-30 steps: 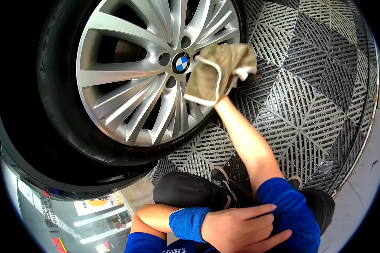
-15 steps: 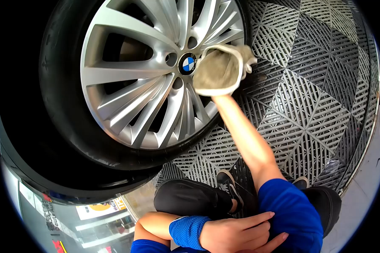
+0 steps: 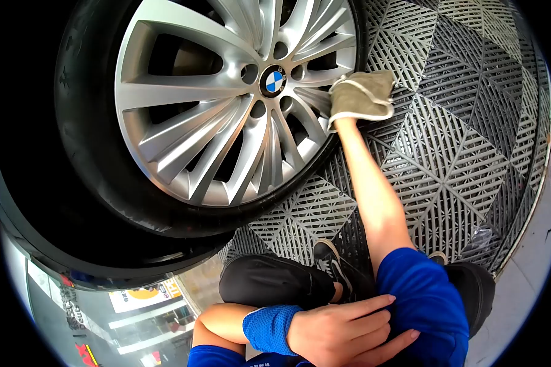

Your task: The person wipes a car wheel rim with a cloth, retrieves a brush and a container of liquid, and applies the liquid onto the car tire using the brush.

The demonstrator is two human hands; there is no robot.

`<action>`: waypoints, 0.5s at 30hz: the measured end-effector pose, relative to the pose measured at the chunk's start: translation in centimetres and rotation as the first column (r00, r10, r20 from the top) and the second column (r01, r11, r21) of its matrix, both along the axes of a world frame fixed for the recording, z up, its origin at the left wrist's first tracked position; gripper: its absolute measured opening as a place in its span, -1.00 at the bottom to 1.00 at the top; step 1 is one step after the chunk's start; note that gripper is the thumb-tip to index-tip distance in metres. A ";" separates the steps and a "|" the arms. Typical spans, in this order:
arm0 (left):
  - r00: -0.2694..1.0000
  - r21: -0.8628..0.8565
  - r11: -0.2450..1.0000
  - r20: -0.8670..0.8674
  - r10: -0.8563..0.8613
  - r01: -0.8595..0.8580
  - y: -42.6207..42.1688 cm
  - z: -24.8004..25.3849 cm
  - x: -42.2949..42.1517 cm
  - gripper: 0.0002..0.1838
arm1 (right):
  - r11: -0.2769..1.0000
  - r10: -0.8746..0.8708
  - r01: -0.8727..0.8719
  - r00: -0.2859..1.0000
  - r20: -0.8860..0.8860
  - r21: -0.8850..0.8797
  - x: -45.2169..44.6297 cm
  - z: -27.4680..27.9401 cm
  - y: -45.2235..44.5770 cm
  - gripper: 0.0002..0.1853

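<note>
An olive-grey cloth with white edging (image 3: 364,98) lies over my right hand (image 3: 347,122) and hides its fingers. The hand holds this cloth at the right edge of the silver wheel rim (image 3: 190,98). A round blue-and-white badge (image 3: 273,81) marks the rim's centre, to the left of the cloth. My left hand (image 3: 340,333), below a blue mesh wristband (image 3: 268,329), is held across my body by the blue right sleeve (image 3: 425,293). Its fingers are spread, with nothing in them.
Around the rim runs a black tyre (image 3: 86,140), beside dark, glossy car bodywork (image 3: 73,266). Grey slatted floor tiles (image 3: 441,140) extend to the right. My bent knee (image 3: 275,278) and a black shoe (image 3: 332,263) are below the wheel.
My right hand and the cloth have moved right, off the area beside the badge to the rim's outer edge, uncovering spokes and bolt holes. My left hand has stayed nearly still.
</note>
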State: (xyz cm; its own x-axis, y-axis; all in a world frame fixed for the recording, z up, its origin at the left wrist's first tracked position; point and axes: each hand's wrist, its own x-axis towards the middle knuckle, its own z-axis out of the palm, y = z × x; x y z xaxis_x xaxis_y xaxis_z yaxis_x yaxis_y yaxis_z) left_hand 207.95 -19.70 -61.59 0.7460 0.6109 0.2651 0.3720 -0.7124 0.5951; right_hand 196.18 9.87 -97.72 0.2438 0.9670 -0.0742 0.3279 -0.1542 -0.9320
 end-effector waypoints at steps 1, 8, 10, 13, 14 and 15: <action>1.000 0.004 1.000 0.007 -0.004 0.004 0.2 -0.1 0.0 -0.70 | 1.000 0.021 -0.023 0.991 0.132 0.013 -0.1 2.4 -2.2 -0.51; 0.998 0.030 0.998 0.046 -0.049 0.047 1.8 -0.6 0.3 -0.70 | 0.862 0.060 -0.226 0.934 0.351 0.453 0.4 4.9 -8.2 -0.42; 0.998 0.019 0.999 0.057 -0.034 0.033 2.0 -0.8 0.4 -0.70 | 0.885 0.081 -0.355 0.754 0.652 0.301 2.2 6.3 -7.4 -0.45; 0.993 -0.038 0.999 0.118 0.005 -0.001 2.1 -1.4 0.4 -0.72 | 0.932 0.129 -0.355 0.524 0.842 0.078 -0.3 8.7 -7.7 -0.51; 0.993 -0.032 0.999 0.117 0.008 -0.005 2.2 -1.6 0.4 -0.72 | 0.951 0.188 -0.304 0.417 0.889 -0.058 -1.4 10.6 -8.6 -0.56; 0.994 -0.019 1.000 0.110 0.004 -0.002 2.2 -1.8 0.4 -0.72 | 0.954 0.184 -0.240 -0.005 0.983 -0.179 -2.9 10.4 -10.0 -0.53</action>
State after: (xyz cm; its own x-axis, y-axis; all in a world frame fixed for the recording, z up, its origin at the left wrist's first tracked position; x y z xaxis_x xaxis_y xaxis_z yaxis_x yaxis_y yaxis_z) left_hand 208.36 -17.54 -63.38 0.7113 0.6186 0.3338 0.3058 -0.7000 0.6454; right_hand 193.31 -0.10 -87.36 -0.1614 0.9849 0.0632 0.9401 0.1339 0.3136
